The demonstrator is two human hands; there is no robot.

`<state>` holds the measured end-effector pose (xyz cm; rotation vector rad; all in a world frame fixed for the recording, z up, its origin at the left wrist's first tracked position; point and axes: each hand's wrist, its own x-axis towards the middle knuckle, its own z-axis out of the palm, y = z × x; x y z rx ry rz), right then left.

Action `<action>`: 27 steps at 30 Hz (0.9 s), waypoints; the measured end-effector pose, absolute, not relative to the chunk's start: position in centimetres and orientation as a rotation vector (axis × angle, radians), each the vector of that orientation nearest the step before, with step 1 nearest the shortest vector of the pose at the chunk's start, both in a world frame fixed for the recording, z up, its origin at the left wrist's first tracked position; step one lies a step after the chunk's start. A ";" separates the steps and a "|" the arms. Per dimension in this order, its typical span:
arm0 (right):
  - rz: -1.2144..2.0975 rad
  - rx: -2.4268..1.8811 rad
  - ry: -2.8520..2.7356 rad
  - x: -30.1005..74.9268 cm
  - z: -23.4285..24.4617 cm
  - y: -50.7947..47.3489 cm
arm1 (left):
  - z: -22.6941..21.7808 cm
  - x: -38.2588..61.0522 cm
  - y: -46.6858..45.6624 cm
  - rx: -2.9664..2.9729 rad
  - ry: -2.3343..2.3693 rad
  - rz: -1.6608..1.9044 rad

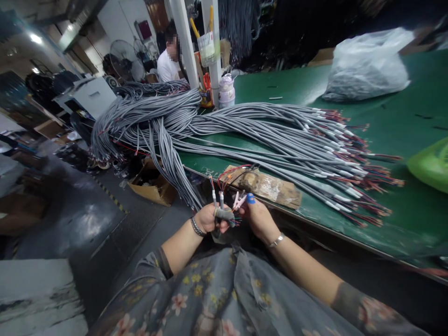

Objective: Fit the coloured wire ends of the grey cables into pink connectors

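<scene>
My left hand is closed around grey cables in front of my body. Two white-collared cable ends stick up from the grip, with thin red and dark wires fanning out. Something grey covers a digit of this hand, and fine coloured wires poke out beside it. Just to the right, my right hand pinches a small pale pink clip-like tool whose exact kind I cannot make out. Blue tape wraps one of its fingertips. The tool is close to the held cables; whether they touch is unclear.
A big bundle of grey cables lies over the green table. A wooden block sits at its near edge. Farther back are a white plastic bag, a green bag, a post with tools, and a seated person.
</scene>
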<state>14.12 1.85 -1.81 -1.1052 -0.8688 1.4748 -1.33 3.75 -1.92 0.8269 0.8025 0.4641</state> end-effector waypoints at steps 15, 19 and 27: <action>1.717 -0.899 -0.513 13.5 -2.4 2.7 | -1.7 -0.8 3.5 0.803 0.803 0.433; 1.794 -0.885 -0.544 13.9 -2.5 2.5 | -1.6 -1.0 3.3 0.810 0.811 0.421; 1.924 -0.824 -0.516 14.2 -2.1 2.2 | -1.6 -1.8 3.0 0.819 0.753 0.436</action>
